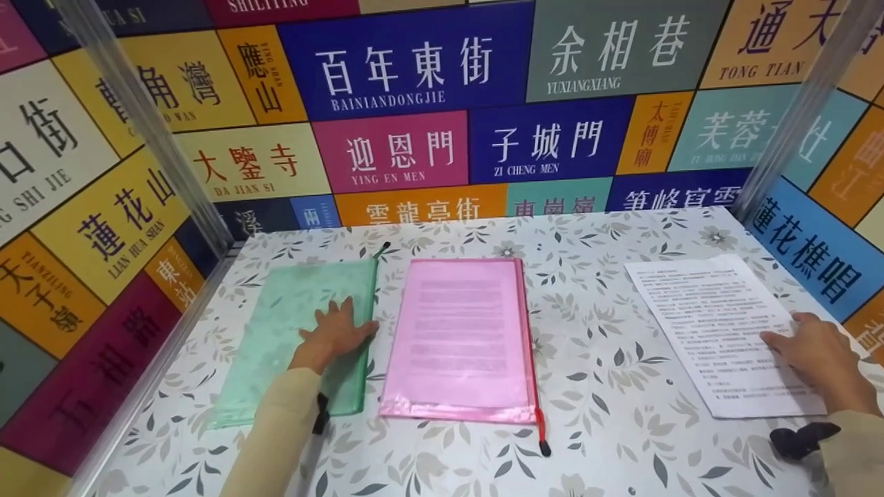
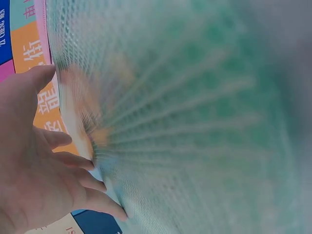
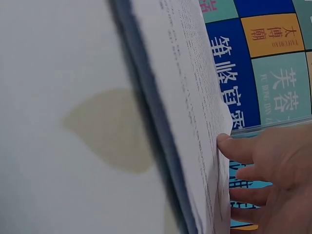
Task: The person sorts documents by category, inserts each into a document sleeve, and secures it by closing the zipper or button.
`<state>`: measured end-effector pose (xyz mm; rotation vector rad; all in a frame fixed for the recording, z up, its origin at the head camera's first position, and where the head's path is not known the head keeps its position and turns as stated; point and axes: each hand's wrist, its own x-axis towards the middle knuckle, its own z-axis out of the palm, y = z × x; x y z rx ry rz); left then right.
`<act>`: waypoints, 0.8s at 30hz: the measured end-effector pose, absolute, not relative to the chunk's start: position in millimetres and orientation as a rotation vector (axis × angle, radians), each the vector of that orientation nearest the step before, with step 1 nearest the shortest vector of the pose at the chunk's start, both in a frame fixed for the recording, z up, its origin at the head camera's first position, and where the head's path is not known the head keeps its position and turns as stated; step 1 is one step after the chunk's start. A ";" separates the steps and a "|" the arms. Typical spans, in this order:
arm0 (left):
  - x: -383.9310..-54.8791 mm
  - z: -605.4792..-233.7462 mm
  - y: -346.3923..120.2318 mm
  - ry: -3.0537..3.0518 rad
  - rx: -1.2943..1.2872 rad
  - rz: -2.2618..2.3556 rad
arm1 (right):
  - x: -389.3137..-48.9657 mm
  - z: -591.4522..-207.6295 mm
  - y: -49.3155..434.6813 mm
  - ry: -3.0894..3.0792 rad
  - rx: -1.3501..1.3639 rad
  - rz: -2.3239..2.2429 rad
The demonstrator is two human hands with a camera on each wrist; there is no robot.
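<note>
A translucent green zip folder [image 1: 276,304] lies flat on the left of the table, and my left hand [image 1: 335,333] rests on it with the fingers spread. In the left wrist view the fingertips of the left hand [image 2: 53,170] touch the ribbed green surface. To the right lies a pink zip folder [image 1: 459,338] with printed sheets showing through; no hand touches it. Farther right is a stack of printed paper [image 1: 711,338]. My right hand [image 1: 818,355] touches the stack's right edge, thumb on top and fingers fairly straight, as the right wrist view also shows.
The table [image 1: 587,442] has a white cloth with a grey leaf pattern. Behind it stands a wall of coloured panels [image 1: 407,62] with Chinese lettering. Clear upright strips [image 1: 159,124] rise at the corners. The pink folder's red zip pull [image 1: 542,431] hangs toward the front.
</note>
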<state>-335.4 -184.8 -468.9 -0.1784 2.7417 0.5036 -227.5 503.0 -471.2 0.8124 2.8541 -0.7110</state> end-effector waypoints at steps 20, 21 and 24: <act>-334.3 -470.9 -191.6 2.743 -0.098 0.497 | -236.2 -455.8 508.3 2.587 0.978 -0.763; -334.8 -471.0 -191.8 2.743 -0.091 0.496 | -236.7 -455.5 509.2 2.578 0.992 -0.779; -336.1 -470.3 -191.8 2.731 -0.084 0.499 | -238.9 -454.5 512.4 2.559 1.007 -0.791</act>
